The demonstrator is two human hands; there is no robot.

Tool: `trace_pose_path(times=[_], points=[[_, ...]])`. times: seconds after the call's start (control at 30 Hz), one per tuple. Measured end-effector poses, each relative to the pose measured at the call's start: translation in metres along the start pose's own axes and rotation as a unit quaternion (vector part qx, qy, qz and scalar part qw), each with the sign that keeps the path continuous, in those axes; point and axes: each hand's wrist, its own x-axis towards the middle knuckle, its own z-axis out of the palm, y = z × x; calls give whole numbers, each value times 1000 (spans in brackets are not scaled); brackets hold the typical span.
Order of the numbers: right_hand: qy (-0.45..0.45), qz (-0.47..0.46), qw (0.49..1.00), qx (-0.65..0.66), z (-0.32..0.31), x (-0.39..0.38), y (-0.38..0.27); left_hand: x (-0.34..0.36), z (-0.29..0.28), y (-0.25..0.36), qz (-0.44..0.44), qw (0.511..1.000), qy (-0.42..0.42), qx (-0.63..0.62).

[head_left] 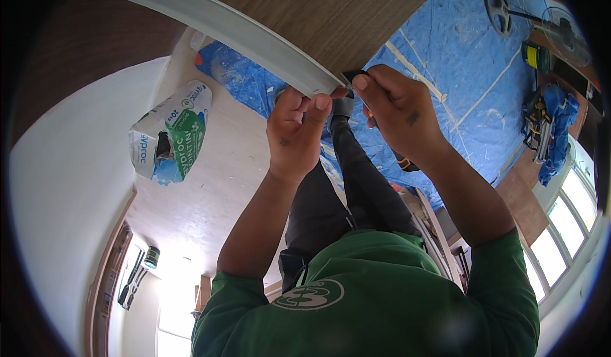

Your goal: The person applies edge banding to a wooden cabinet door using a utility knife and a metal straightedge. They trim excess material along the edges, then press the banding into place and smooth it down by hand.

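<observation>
A long pale grey angled trim strip [223,29] runs from the upper left down to the middle of the head view. My left hand [296,124] pinches its near end, thumb and fingers on either side of the edge. In my right hand [401,105] is a utility knife [405,162] with a black and orange handle, mostly hidden by the palm. Its dark front part shows by my right thumb, right beside the strip's end. Whether the blade touches the strip I cannot tell.
A brown wood-grain panel [331,13] lies just beyond the strip. Blue sheeting [458,57] covers the floor to the right. An open printed bag [170,134] stands at the left. Tools and a crumpled blue sheet [559,118] lie at the far right, near a fan [563,35].
</observation>
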Motion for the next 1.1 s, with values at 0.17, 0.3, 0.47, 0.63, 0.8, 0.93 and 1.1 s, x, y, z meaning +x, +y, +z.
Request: trace_pose_path(times=[0.17, 0.3, 0.47, 0.63, 0.8, 0.93, 1.1], points=[[36, -37, 999, 12, -1, 4, 5, 1, 2, -1, 9, 1000, 1, -14], [25, -57, 998, 4, -3, 5, 10, 0, 1, 1, 0, 1000, -8, -3], [28, -27, 998, 41, 0, 4, 5, 1, 8, -2, 0, 999, 9, -49], [15, -16, 1000, 21, 0, 3, 5, 0, 16, -6, -23, 988, 23, -152], [30, -26, 998, 52, 3, 4, 5, 0, 18, -4, -57, 987, 33, -143], [31, -30, 998, 48, 6, 3, 6, 3, 17, -5, -65, 981, 34, -179], [42, -21, 996, 74, 5, 5, 2, 4, 19, -4, -75, 978, 40, -190]])
